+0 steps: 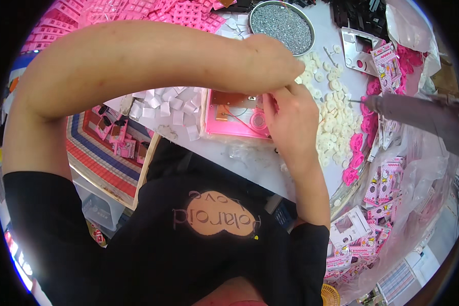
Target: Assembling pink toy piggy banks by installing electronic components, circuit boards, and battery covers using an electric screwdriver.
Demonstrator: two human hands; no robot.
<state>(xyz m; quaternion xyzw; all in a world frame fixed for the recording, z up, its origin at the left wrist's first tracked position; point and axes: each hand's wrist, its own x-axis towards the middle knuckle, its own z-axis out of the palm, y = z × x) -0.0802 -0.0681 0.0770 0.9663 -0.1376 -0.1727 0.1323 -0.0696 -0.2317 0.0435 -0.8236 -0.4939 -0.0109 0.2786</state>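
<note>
A pink plastic case (pixel 224 126) lies open on the table, holding a brown circuit board (pixel 232 99), thin wires and a round pink ring (pixel 258 120). My left arm stretches across from the left. My left hand (pixel 274 62) is curled above the board's far right corner, its fingertips hidden. From the lower right comes my right hand (pixel 294 115), fingers bent and thumb at the case's right side. Both hands meet there, closed; whatever lies between their fingers is hidden. Past my left hand stands a round metal dish (pixel 314 35) of small screws (pixel 280 23).
White wheel-like parts (pixel 336 120) cover the table's right side, beside pink parts (pixel 356 144). An electric screwdriver (pixel 410 109) hangs at right. White blocks (pixel 176 104) lie left of the case; pink frames (pixel 188 14) heap at the far left. Printed pink packs (pixel 387 183) pile at right.
</note>
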